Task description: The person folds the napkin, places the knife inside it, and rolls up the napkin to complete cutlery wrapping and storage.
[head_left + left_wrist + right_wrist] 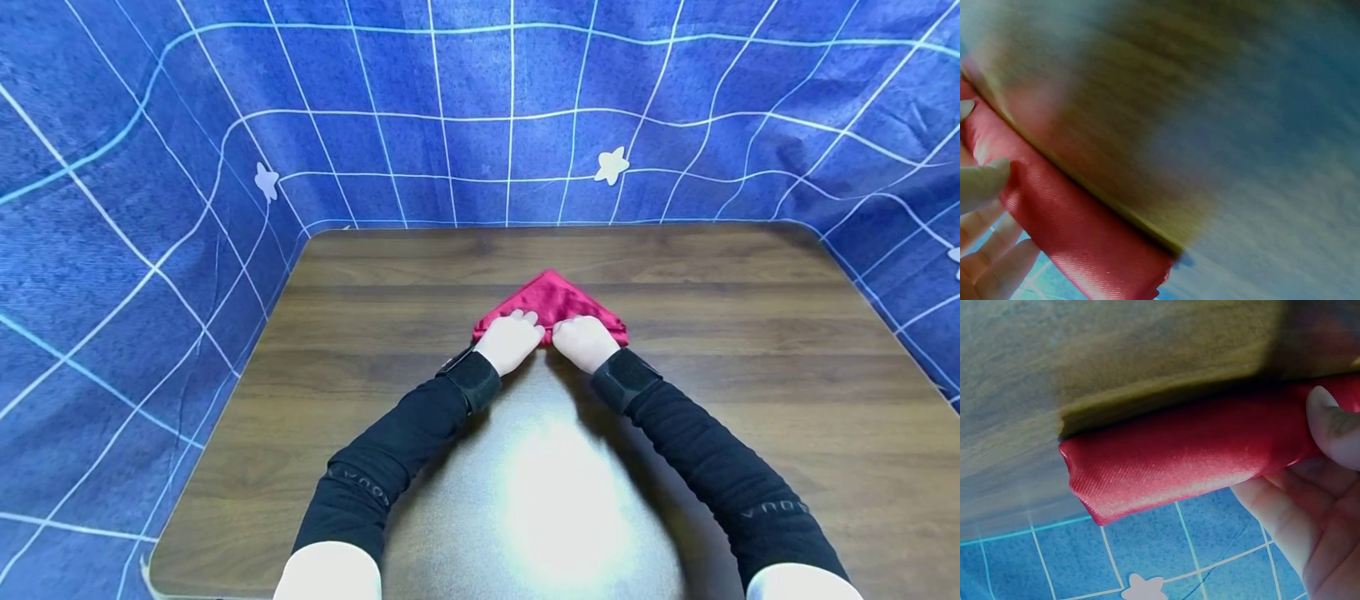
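Note:
A shiny crimson cloth (551,293) lies in a triangle on the wooden table, its point toward the far edge. Along its near side runs a flat folded band, seen close up in the left wrist view as a red strip (1079,219). My left hand (512,340) pinches this band left of its middle, thumb on the near face and fingers behind. Just to the right, my right hand (585,342) grips the same band (1172,456) between thumb and fingers. Both ends of the band stick out past my hands.
The brown wooden table (360,317) spreads out on all sides of the cloth, with a bright glare (562,500) between my forearms. Blue fabric (465,83) with white grid lines and pale stars (612,166) hangs behind the table and at its sides.

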Motion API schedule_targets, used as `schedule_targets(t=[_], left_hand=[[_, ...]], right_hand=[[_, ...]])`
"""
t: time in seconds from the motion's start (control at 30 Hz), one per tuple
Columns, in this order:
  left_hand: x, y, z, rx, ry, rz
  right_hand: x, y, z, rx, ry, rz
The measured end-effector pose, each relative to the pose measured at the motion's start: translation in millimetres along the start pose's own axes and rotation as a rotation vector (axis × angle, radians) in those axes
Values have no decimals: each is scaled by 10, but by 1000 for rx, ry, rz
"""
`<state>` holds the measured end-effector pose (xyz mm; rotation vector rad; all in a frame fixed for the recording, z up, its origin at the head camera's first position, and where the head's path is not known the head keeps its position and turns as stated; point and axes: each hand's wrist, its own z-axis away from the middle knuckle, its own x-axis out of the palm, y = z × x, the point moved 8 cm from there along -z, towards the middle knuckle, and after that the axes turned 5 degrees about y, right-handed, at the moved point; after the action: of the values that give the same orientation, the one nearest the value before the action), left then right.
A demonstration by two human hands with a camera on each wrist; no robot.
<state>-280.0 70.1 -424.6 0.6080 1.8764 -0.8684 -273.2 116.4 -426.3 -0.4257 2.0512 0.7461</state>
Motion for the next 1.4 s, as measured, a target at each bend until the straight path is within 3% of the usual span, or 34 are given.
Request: schedule_targets(t=[0.27, 0.4, 0.53, 0.57, 0.63, 0.77, 0.8, 0.9, 1.1, 1.27, 1.4], left_hand=[[10, -33, -14, 12, 17, -34], [60, -49, -56, 26, -20, -19], [167, -68, -81, 40, -52, -1], [298, -91, -103, 53, -31, -7], [415, -113, -129, 64, -56, -6], [460, -140, -169, 79, -62, 58], [336, -130, -154, 69, -84, 80], [199, -136, -127, 60, -70, 115], [175, -188, -122, 0, -178, 137], [213, -210, -118, -49, -224, 182], [192, -209, -103, -65, -190, 182]], right_hand=[[46, 34, -36, 6, -72, -37], [8, 76, -29, 43, -99, -95], [-15, 119, -7, 123, -134, -128], [-15, 122, -2, 142, -137, -126], [-12, 117, 8, 171, -135, -101], [-48, 74, 16, 189, -55, -37], [-60, 56, 18, 184, -26, -20], [-96, -5, 28, 158, 64, 19], [-118, -81, 37, 88, 187, 112], [-97, -100, 24, 41, 204, 142], [-76, -78, 5, 23, 180, 116]])
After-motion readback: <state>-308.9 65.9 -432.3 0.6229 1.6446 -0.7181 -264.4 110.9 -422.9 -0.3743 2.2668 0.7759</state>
